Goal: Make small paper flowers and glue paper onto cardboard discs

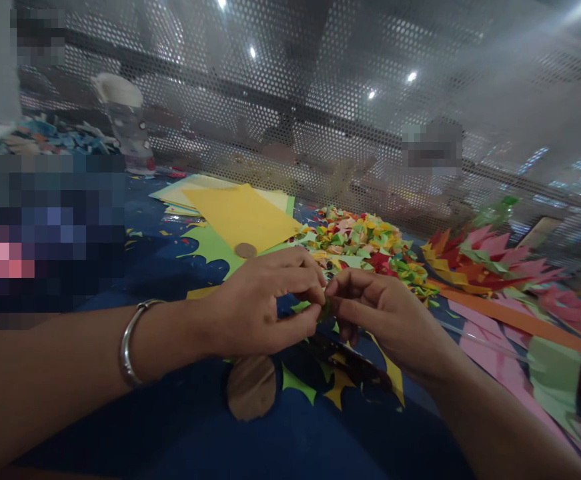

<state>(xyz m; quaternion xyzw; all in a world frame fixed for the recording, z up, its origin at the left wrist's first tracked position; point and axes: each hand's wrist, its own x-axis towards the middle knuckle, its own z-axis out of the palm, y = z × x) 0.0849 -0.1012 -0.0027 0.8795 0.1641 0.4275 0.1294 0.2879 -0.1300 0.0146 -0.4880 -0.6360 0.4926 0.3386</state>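
Both hands meet over the blue table (170, 427), fingertips nearly touching. Thumb and fingers of my left hand (270, 303) are pinched at a small dark green piece (326, 308), and a metal bangle (129, 343) circles that wrist. From the right, my right hand (385, 317) has its thumb and index finger closed by the same piece; what exactly they grip is too small to tell. Under the hands lie a round brown disc (251, 388), a light green scrap (297, 385), a yellow scrap (340, 389) and a dark, blurred strip (353, 363).
Yellow sheets (245, 213) lie behind the hands, a small brown disc (245, 250) on them. A heap of cut paper pieces (365, 243) is beyond. Pink and orange pointed paper shapes (490, 260) stand right. A clear cup (130, 127) is back left, before a perforated metal screen (270, 87).
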